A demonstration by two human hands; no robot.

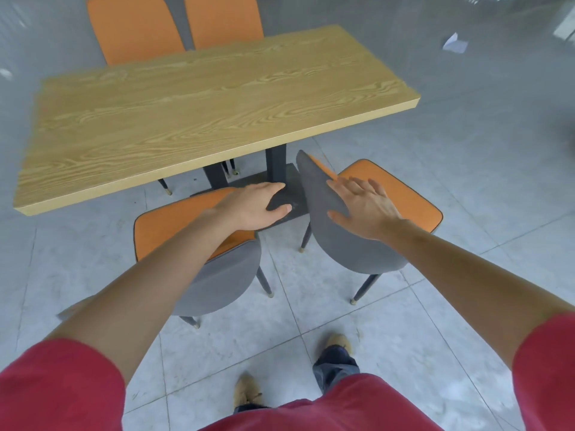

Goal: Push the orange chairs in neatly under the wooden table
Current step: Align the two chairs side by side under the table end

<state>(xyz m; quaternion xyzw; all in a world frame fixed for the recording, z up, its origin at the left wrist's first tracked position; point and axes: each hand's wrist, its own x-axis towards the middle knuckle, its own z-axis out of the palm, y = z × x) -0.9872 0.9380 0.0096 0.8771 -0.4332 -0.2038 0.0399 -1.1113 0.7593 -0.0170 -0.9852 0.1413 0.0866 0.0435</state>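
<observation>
**2 near chairs gripped, neither yet under the tabletop**

A collision was judged likely: the right chair [357, 231] was seen angled away from the tabletop [199, 113], so a straight push could drive it against the pedestal base [280, 185] or the left chair [199, 244]. The left hand [258, 206] was curled over the left chair's backrest top; the right hand [362, 206] was laid with spread fingers on the right backrest. 2 far chairs [174, 26] were seen tucked in
</observation>
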